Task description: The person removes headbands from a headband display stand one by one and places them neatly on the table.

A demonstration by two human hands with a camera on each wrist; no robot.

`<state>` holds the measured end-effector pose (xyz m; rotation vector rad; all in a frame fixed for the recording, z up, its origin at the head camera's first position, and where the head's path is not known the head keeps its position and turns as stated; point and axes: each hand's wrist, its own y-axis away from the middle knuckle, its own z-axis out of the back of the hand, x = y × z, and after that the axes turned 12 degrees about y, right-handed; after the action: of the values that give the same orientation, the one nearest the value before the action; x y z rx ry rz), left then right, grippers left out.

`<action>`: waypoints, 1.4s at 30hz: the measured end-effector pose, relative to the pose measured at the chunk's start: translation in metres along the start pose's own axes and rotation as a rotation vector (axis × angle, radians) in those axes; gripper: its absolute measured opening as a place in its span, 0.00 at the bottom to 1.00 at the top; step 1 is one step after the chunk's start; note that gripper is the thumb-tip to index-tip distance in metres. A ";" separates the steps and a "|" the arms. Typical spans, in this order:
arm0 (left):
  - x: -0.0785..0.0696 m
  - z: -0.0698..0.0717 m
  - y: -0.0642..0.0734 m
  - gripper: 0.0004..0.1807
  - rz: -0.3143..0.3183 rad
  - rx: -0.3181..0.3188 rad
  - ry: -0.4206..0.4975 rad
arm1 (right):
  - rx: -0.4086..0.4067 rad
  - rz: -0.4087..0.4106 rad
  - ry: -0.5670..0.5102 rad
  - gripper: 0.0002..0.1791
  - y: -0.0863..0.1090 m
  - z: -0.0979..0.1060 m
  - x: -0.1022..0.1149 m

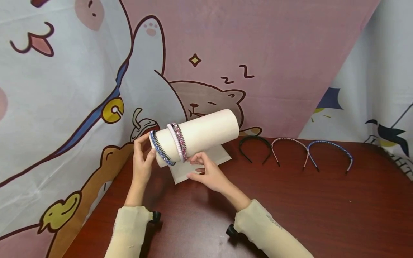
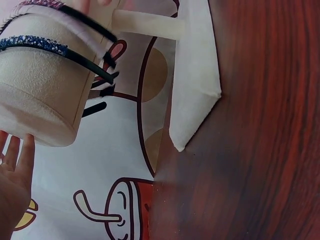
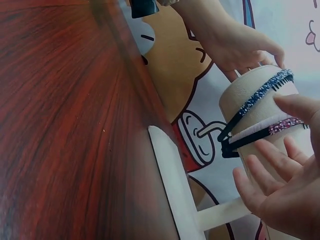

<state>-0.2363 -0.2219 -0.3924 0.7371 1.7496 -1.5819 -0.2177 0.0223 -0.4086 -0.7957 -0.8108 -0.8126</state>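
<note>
A cream padded headband stand (image 1: 211,129) has a horizontal roll on a short post above a flat base (image 1: 221,154). Around the roll's left part sit a blue glittery headband (image 1: 157,146), a white headband (image 1: 174,139) and a pink glittery headband (image 1: 180,140). My left hand (image 1: 142,168) is at the roll's left end; its straight fingers (image 2: 25,155) touch that end's edge in the left wrist view. Just below the white and pink headbands' lower ends is my right hand (image 1: 211,175), its fingers loosely spread and holding nothing in the right wrist view.
Three more headbands lie along the table's back to the right: a black one (image 1: 255,137), a pink one (image 1: 290,139) and a blue one (image 1: 333,144). Behind the dark red wooden table (image 1: 290,208) hangs a cartoon-printed cloth (image 1: 274,46).
</note>
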 end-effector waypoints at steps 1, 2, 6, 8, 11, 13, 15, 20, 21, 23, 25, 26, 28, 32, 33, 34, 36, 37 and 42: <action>0.000 0.000 0.000 0.30 0.001 0.002 0.002 | 0.002 0.007 -0.001 0.23 -0.001 -0.001 0.000; 0.001 0.000 0.000 0.30 0.001 0.002 0.004 | 0.004 0.009 -0.004 0.24 -0.001 -0.002 0.000; 0.001 -0.001 0.001 0.30 0.005 0.000 0.001 | 0.001 0.022 -0.015 0.24 -0.002 -0.003 0.000; 0.000 -0.001 0.001 0.31 0.008 0.000 -0.003 | -0.013 0.020 -0.027 0.24 -0.002 -0.003 0.000; -0.001 -0.001 0.001 0.31 0.013 0.002 -0.004 | -0.043 0.011 -0.030 0.24 -0.003 -0.002 -0.001; -0.001 0.000 0.001 0.31 0.014 0.003 -0.004 | -0.066 0.009 -0.029 0.22 -0.003 -0.002 -0.001; -0.001 0.000 0.001 0.31 0.014 0.003 -0.002 | -0.086 0.012 -0.015 0.22 -0.004 -0.001 -0.001; -0.001 0.000 0.001 0.31 0.013 0.003 -0.003 | -0.147 0.027 0.034 0.19 -0.007 0.002 0.003; -0.001 0.000 0.001 0.31 0.013 0.002 -0.006 | -0.163 0.028 0.050 0.18 -0.008 0.003 0.003; -0.001 0.000 0.001 0.31 0.013 0.001 -0.009 | -0.192 0.030 0.085 0.17 -0.011 0.004 0.005; -0.001 0.000 0.001 0.30 0.012 -0.002 -0.009 | -0.213 0.036 0.124 0.17 -0.013 0.004 0.006; -0.001 0.000 0.001 0.30 0.012 -0.003 -0.009 | -0.223 0.040 0.147 0.17 -0.015 0.004 0.007; -0.001 0.001 0.001 0.30 0.010 -0.006 -0.008 | -0.238 0.052 0.190 0.17 -0.017 0.004 0.009; -0.001 0.000 0.001 0.30 0.009 -0.007 -0.003 | -0.283 0.084 0.302 0.19 -0.020 0.005 0.011; 0.000 0.000 0.001 0.30 0.009 -0.006 -0.001 | -0.294 0.094 0.333 0.19 -0.020 0.006 0.012; 0.000 0.000 0.001 0.30 0.010 -0.006 0.001 | -0.303 0.103 0.363 0.19 -0.021 0.006 0.013; 0.000 0.000 0.001 0.30 0.012 -0.005 0.006 | -0.318 0.125 0.424 0.17 -0.022 0.008 0.014; 0.000 0.000 0.001 0.30 0.015 -0.005 0.007 | -0.325 0.135 0.450 0.16 -0.022 0.008 0.015; 0.000 0.000 0.001 0.30 0.017 -0.006 0.010 | -0.364 0.175 0.526 0.11 -0.023 0.013 0.017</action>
<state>-0.2360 -0.2220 -0.3932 0.7558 1.7503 -1.5633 -0.2333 0.0180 -0.3816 -0.9023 -0.1221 -0.9677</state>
